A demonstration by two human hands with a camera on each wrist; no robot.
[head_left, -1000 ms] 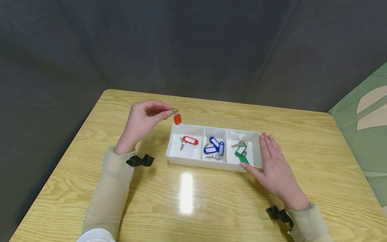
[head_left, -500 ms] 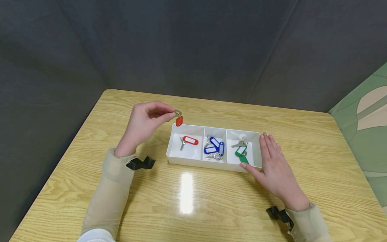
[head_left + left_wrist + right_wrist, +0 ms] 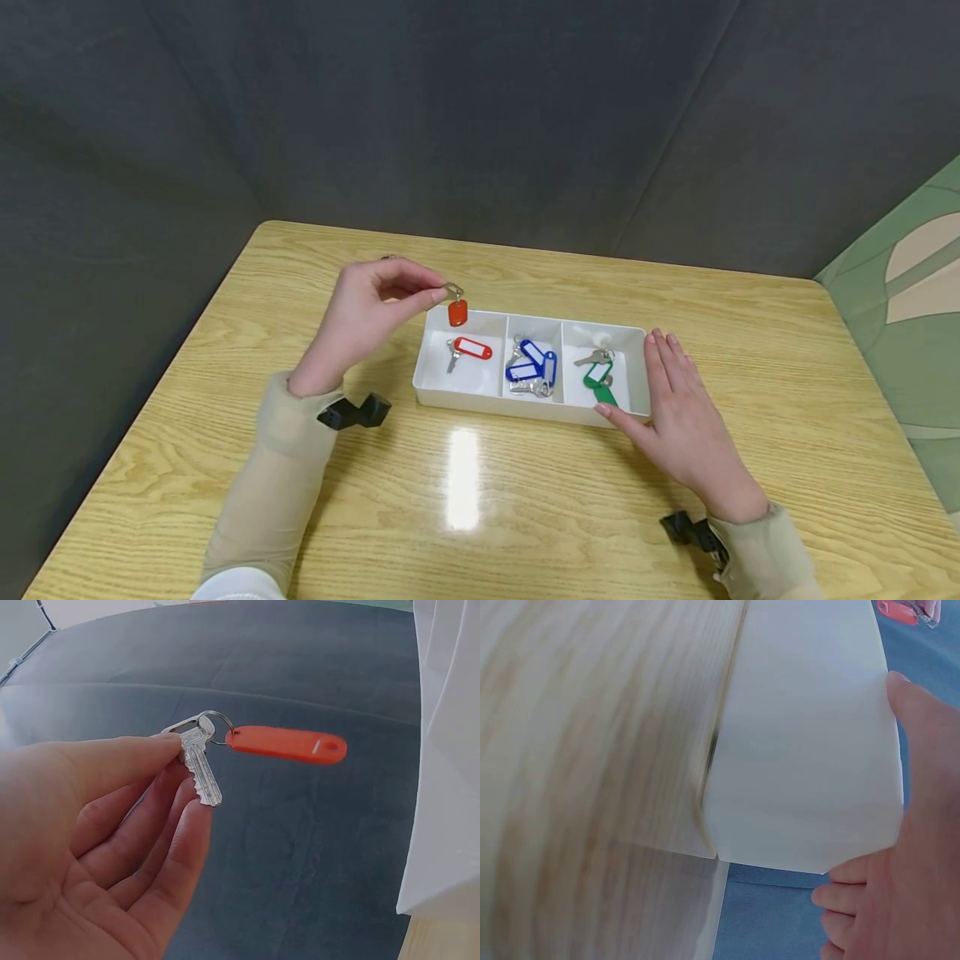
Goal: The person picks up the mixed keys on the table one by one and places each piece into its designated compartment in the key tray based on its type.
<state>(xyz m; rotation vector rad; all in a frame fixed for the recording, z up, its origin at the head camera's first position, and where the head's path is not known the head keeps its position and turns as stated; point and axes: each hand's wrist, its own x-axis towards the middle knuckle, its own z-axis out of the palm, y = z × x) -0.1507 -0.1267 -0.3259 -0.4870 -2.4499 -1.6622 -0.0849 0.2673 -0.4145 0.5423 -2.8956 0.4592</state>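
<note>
My left hand [image 3: 367,304] pinches a key [image 3: 199,761] between thumb and fingers. From its metal ring [image 3: 218,718] a red key tag [image 3: 457,313] hangs over the back rim of the left compartment. The white three-part tray [image 3: 465,402] stands on the table. Its left compartment holds a key with a red tag [image 3: 472,348], the middle one several keys with blue tags [image 3: 522,372], the right one keys with green tags [image 3: 605,395]. My right hand [image 3: 686,417] rests against the tray's right end, fingers straight, thumb at the front rim.
The wooden table [image 3: 547,500] extends around the tray, with a dark fabric partition [image 3: 480,125] behind it and a green patterned panel [image 3: 915,292] at right. A small metallic bit [image 3: 388,257] shows just behind my left hand; its kind is unclear.
My left hand has moved right and slightly toward me, bringing the hanging red tag from beside the tray's back-left corner to over the left compartment's back rim. The right hand and tray stay still.
</note>
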